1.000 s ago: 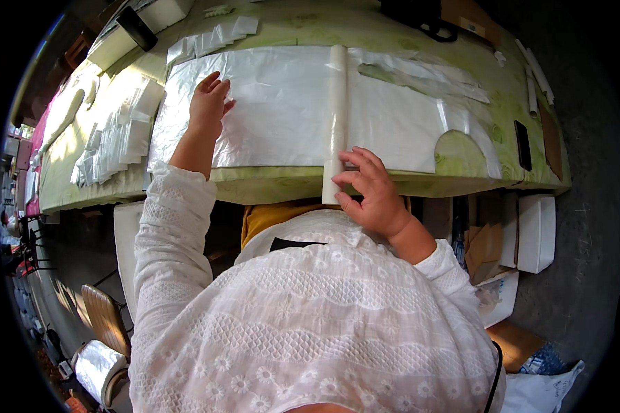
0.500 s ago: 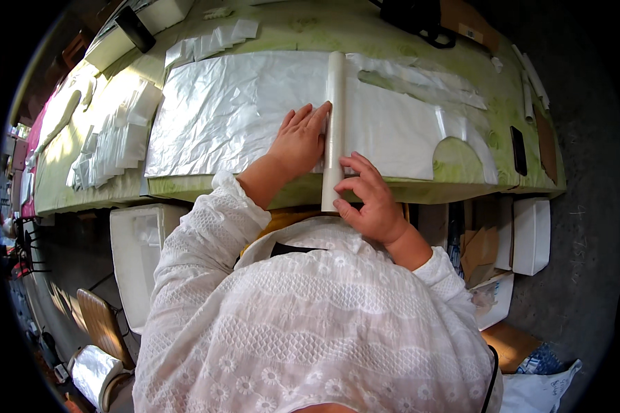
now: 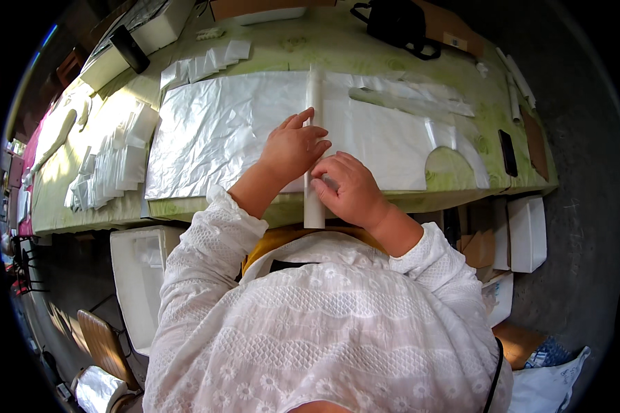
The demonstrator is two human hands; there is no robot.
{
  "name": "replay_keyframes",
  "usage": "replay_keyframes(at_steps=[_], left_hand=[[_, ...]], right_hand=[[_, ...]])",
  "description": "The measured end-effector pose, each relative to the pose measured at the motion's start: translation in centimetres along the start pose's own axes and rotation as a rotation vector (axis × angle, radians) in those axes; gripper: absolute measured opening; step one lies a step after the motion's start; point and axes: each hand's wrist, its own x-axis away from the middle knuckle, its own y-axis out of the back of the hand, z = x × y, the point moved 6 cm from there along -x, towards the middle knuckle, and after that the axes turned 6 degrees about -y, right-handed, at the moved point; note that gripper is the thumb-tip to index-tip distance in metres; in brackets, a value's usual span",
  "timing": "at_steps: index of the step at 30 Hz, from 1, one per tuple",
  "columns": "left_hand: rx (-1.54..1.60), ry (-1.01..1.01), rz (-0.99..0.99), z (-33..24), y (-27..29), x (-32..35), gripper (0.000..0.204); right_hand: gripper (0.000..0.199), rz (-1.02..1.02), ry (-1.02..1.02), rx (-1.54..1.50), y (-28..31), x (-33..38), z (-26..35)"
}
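Both hands sit close together at the near edge of the table [image 3: 282, 48], on a long white tube [image 3: 314, 148] that lies straight away from the person across a wide sheet of silvery foil [image 3: 213, 138]. Left hand [image 3: 293, 148] lies flat and open, palm down on the foil just left of the tube, its fingers spread and their tips reaching the tube's side. Right hand [image 3: 351, 189] is curled, its fingers bent and pressed against the tube near its lower end; whether it fully grips the tube cannot be told. The tube's near end sticks out past the table edge, and its far end reaches beyond the foil's far border. Right of the tube lies a white plastic sheet [image 3: 399, 138] with a rounded cut-out at its near edge, where the green tablecloth shows through. Small stacks of cut white pieces [image 3: 110, 172] lie on the left part of the table, and more white pieces [image 3: 203, 65] lie beyond the foil. A black bag [image 3: 396, 24] rests at the far edge, and a dark phone [image 3: 508, 153] lies at the right. White foam boxes [image 3: 141, 275] stand on the floor under the table.
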Motion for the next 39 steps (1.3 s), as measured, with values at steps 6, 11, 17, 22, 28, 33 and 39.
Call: replay_keyframes(at_steps=[6,11,17,22,28,33,39], left_hand=[[0.164,-0.015,-0.060,0.2,0.9,3.3,0.035],[0.319,0.060,-0.141,1.7,1.1,4.5,0.036],[0.350,0.072,-0.133,1.7,1.4,4.3,0.035],[0.386,0.128,-0.126,1.7,1.7,4.5,0.034],[0.184,-0.009,-0.167,2.1,1.4,4.8,0.045],[0.052,-0.101,-0.096,3.4,0.0,9.2,0.039],[0.404,0.096,-0.418,2.5,7.8,11.8,0.026]], right_hand=[[0.041,-0.254,0.061,0.429,1.3,-4.3,-6.2],[0.062,-0.026,-0.154,0.648,-2.0,-10.2,-7.4],[0.086,-0.261,-0.225,0.259,0.3,-14.0,-11.9],[0.088,-0.553,-0.142,0.083,3.3,-14.1,-11.4],[0.060,-0.058,0.289,0.144,-3.3,-11.3,2.1],[0.046,0.121,0.260,0.210,-7.7,-6.8,3.9],[0.030,-0.083,0.211,0.010,-8.5,-4.9,1.5]])
